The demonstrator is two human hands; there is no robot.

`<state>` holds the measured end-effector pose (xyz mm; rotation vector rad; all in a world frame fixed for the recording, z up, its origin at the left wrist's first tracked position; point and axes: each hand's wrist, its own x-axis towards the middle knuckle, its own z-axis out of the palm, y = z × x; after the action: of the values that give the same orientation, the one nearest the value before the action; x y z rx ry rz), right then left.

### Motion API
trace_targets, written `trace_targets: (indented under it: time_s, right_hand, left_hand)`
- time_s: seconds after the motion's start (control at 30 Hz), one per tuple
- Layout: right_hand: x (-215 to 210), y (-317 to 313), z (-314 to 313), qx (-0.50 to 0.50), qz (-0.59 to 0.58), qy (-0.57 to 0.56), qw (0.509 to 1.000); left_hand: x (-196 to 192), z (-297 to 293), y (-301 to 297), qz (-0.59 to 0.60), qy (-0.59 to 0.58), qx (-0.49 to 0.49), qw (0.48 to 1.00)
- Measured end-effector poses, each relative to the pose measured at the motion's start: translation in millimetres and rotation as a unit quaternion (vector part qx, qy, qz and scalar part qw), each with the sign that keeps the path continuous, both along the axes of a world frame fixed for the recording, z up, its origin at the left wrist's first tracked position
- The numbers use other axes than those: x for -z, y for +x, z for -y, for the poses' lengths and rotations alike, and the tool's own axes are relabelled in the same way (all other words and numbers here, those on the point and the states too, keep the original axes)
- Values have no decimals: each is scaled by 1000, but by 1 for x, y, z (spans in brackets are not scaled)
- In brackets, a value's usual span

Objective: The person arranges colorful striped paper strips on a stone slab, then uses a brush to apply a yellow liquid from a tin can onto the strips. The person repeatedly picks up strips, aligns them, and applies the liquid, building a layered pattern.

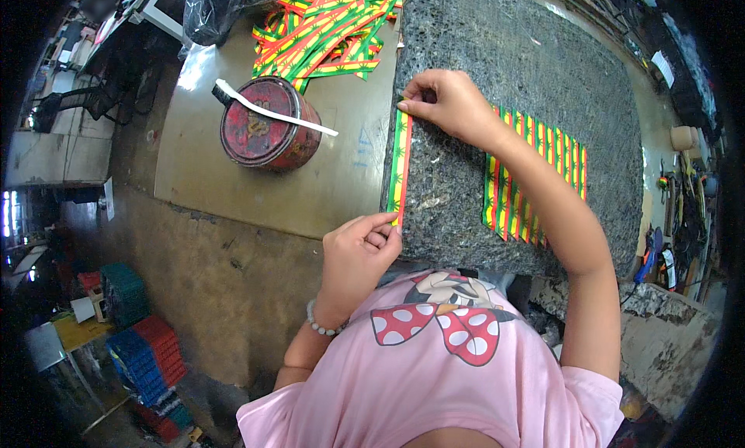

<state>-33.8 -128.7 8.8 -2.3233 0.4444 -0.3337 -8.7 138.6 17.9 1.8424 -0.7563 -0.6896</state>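
striped ribbon strip (400,162) lies along the left edge of the granite slab (528,67), pinched at its near end by the left hand (358,254) and pressed at its far end by the right hand (446,102). finished strips (535,180) lie under the right forearm; a red tin (268,126) with a brush (272,110) stands left, loose strips (326,29) beyond.

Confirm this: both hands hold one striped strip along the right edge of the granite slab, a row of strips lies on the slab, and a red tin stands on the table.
Wrong in one respect. The left hand and right hand hold the striped strip along the left edge of the granite slab, not the right, as the head view shows. The row of strips on the slab and the red tin on the table stand.
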Motion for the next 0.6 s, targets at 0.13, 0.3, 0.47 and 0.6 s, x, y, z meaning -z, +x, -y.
trace_targets:
  time_s: [0.13,0.3,0.47,0.6]
  right_hand:
    - [-4,-1,-2,-1,-4,14,1000]
    - [-7,-1,-2,6,-26,24,999]
    - [-8,1,-4,9,-25,39,999]
    - [-12,1,-4,10,-38,28,999]
  left_hand:
    - [-8,0,8,42,37,26,998]
    - [-4,28,49,321,-103,152,929]
    - [14,52,78,406,-66,315,855]
    - [22,49,77,419,0,343,841]
